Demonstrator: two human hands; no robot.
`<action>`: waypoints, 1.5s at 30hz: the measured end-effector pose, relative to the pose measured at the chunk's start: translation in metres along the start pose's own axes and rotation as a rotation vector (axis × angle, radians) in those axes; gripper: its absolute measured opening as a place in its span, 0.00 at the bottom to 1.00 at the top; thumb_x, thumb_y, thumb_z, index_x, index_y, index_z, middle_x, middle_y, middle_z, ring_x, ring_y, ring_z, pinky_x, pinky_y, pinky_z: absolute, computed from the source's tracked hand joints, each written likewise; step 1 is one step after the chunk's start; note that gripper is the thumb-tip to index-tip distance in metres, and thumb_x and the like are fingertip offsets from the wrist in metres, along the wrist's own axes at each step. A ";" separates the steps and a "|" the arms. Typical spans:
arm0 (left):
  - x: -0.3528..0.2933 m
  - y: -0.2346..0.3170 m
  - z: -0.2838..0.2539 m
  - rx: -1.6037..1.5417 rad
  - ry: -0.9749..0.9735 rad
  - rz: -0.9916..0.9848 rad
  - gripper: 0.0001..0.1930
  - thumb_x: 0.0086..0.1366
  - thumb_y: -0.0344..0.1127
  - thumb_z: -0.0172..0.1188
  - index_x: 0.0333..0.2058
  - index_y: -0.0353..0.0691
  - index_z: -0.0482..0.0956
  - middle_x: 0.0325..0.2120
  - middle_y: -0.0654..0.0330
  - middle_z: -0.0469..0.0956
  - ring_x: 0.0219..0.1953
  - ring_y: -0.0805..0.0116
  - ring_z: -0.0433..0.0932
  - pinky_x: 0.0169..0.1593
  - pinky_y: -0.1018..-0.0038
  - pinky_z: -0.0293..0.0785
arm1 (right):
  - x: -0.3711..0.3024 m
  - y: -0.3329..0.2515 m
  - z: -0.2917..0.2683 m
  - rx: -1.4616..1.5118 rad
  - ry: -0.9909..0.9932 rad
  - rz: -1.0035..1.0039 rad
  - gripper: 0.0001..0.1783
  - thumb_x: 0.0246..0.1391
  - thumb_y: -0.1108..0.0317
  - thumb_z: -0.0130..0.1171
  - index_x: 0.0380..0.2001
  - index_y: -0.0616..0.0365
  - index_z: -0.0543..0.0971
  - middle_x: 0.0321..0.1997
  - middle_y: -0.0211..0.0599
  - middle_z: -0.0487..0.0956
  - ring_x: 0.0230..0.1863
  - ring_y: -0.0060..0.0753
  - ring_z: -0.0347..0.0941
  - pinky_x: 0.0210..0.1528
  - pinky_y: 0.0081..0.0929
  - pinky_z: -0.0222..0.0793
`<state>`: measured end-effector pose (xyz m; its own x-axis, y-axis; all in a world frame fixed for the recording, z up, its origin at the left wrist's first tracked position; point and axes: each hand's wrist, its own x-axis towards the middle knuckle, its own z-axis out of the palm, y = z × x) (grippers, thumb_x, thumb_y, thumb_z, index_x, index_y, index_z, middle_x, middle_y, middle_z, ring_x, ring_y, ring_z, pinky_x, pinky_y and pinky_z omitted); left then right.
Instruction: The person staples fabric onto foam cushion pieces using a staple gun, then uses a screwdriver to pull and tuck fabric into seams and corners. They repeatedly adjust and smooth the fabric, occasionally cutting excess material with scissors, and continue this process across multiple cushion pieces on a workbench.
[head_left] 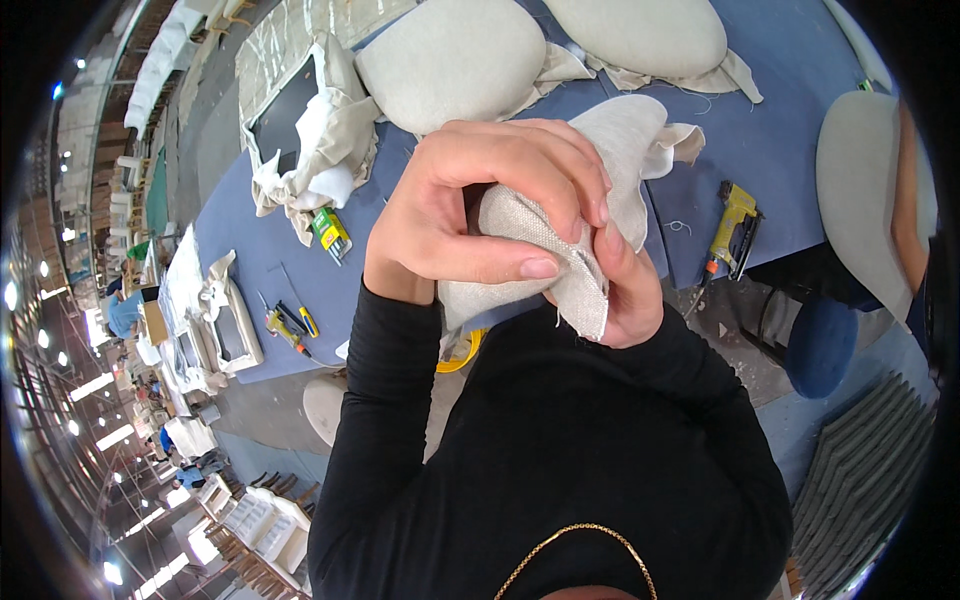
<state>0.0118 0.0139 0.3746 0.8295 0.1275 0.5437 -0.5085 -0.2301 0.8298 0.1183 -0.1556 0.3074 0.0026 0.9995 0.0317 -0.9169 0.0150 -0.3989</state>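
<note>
A padded piece covered in beige woven upholstery fabric (520, 235) is held up close in front of my chest, above the blue table. My left hand (470, 200) curls over it from the left, thumb and fingers pinching a fold of the cloth. From the right, my right hand (632, 295) closes on the same fold, with its thumb upright beside the left fingertips. A loose frayed corner of the fabric hangs down between the hands. The piece's rounded end sticks out beyond my fingers. What lies inside the fold is hidden.
Padded beige panels (455, 65) lie along the far side of the blue table (225, 215). A yellow-black staple gun (735, 230) is at right, another (285, 325) at left. A yellow-green box (330, 232) sits near a fabric-draped frame (320, 135). A blue stool (820, 345) stands beyond the edge.
</note>
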 end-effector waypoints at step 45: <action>-0.173 0.120 0.092 0.884 1.043 -0.138 0.42 0.51 0.64 0.76 0.48 0.28 0.79 0.40 0.35 0.85 0.41 0.48 0.84 0.46 0.51 0.73 | 0.019 -0.013 -0.184 -0.760 -0.080 0.069 0.28 0.67 0.60 0.65 0.66 0.59 0.74 0.61 0.35 0.80 0.63 0.29 0.74 0.68 0.34 0.70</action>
<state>-0.1716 -0.1250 0.3688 0.1046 0.7678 0.6320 0.2042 -0.6386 0.7420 0.2038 -0.1317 0.1446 -0.1004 0.9942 0.0382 -0.3872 -0.0036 -0.9220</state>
